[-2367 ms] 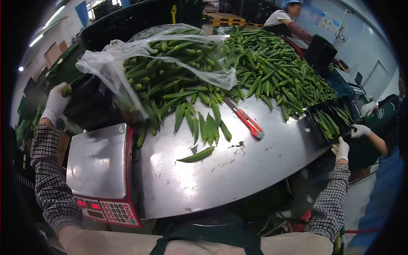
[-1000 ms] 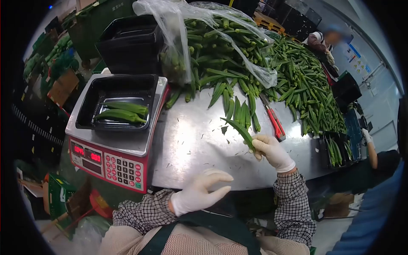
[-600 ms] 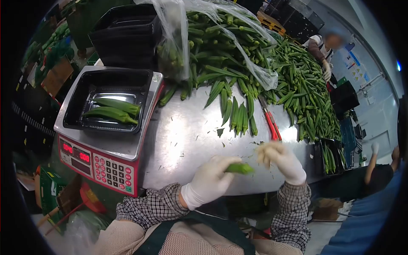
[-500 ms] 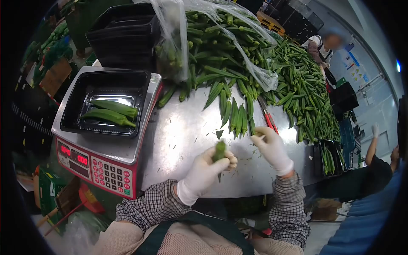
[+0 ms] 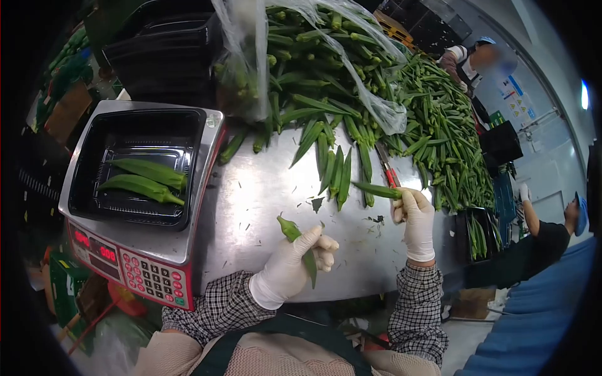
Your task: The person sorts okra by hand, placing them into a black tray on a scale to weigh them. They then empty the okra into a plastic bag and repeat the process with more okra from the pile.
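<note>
- Head view: at my left, a red-and-silver digital scale (image 5: 146, 269), display lit. A black plastic tray (image 5: 138, 133) sits on its platform with two okra pods (image 5: 135, 186) lying side by side inside.
- Behind the scale: stacked black trays (image 5: 160, 62).
- My left hand (image 5: 279, 276), gloved in white: fingers curled, thumb closed over one okra pod (image 5: 289, 229), stem end up, tip below the palm.
- Surface: metal table (image 5: 244, 219), shiny, marked with trimmings and a dark scrap. Loose okra lies at the heap's edge, partly under clear plastic film (image 5: 392, 122).
- Red-handled knife (image 5: 390, 175): on the table, its handle partly hidden near my right fingers.
- My right hand (image 5: 419, 229), gloved: thumb and fingers pinched on the end of a second pod (image 5: 374, 189), its length pointing left.
- Step in hand, in my judgement: single-pod handling, one per hand. Moving either calls for a light, steady pinch that avoids bruising.
- Right: a large okra heap (image 5: 439, 125), then a black tray holding okra (image 5: 478, 238).
- Room: one person (image 5: 467, 62) beyond the heap, another (image 5: 533, 266) at far right, near a pale wall (image 5: 552, 156).
</note>
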### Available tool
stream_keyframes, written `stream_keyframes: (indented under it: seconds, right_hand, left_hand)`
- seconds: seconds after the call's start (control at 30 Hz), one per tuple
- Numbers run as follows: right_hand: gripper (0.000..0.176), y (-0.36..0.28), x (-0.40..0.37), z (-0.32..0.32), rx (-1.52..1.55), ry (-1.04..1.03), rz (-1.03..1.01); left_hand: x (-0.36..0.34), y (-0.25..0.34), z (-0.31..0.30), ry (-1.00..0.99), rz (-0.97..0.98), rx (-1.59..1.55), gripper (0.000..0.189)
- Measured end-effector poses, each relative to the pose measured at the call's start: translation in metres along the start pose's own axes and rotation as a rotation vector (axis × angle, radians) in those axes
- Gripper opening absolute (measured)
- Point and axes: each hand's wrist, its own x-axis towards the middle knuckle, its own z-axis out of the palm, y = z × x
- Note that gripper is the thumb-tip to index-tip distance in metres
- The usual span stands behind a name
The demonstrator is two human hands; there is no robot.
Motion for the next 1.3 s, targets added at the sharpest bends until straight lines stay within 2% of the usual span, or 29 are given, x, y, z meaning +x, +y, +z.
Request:
stream_keyframes:
  seconds: [0.17,0.23,0.37,0.43,0.5,0.6,0.7,0.73,0.8,0.83,0.93,1.07,1.13,1.17,1.27,1.3]
  right_hand:
    - [0.023,-0.012,-0.004,-0.006,0.200,-0.151,0.037]
    - [0.022,-0.028,-0.009,-0.002,0.161,-0.301,0.154]
    - [0.021,-0.042,-0.020,0.030,-0.065,-0.624,0.252]
    - [0.020,-0.038,-0.011,0.045,-0.136,-0.437,0.162]
    - [0.024,-0.022,0.016,0.047,-0.224,-0.218,0.041]
    - [0.029,0.036,0.064,0.036,-0.699,0.036,-0.300]
    - [0.035,0.052,0.090,0.041,-1.001,0.005,-0.191]
    - [0.034,0.054,0.095,0.035,-0.923,-0.018,-0.144]
    - [0.032,0.055,0.107,0.019,-0.768,-0.070,-0.050]
    - [0.029,0.029,0.094,0.016,-0.536,-0.104,0.198]
    - [0.027,0.001,0.055,0.002,-0.024,-0.272,0.285]
    - [0.021,-0.035,-0.036,0.049,-0.355,-0.441,0.156]
    - [0.030,-0.041,-0.059,0.056,-0.515,-0.778,-0.183]
    - [0.029,-0.037,-0.059,0.054,-0.338,-0.770,-0.240]
    - [0.027,-0.012,-0.016,0.041,-0.566,-0.266,-0.182]
    - [0.026,0.006,-0.006,0.036,-0.707,-0.197,-0.243]
  left_hand:
    - [0.000,0.001,0.001,0.102,0.031,0.047,0.035]
    - [0.000,0.000,0.006,0.164,0.060,0.064,0.040]
    - [-0.002,0.004,0.015,-0.056,-0.177,0.081,0.037]
    - [-0.006,0.006,0.012,-0.235,-0.303,0.067,0.035]
    - [-0.003,0.004,0.008,-0.093,-0.225,0.062,0.033]
    - [-0.001,0.006,0.008,0.067,-0.132,0.046,0.030]
    - [0.000,0.004,0.010,0.111,-0.083,0.050,0.030]
    - [0.000,0.004,0.009,0.113,-0.079,0.053,0.031]
    - [0.000,0.006,0.006,0.118,-0.069,0.063,0.032]
    - [0.000,0.006,0.004,0.119,-0.064,0.062,0.033]
    - [0.001,0.003,0.005,0.098,-0.028,0.053,0.034]
    - [-0.002,0.003,0.017,0.175,-0.001,-0.023,0.036]
    - [-0.001,0.002,0.014,0.180,0.069,-0.097,0.035]
    - [-0.001,0.000,0.012,0.183,0.104,-0.135,0.035]
    - [0.000,0.002,-0.001,0.142,0.029,-0.135,0.027]
    - [0.000,0.002,0.000,0.125,0.035,-0.132,0.027]
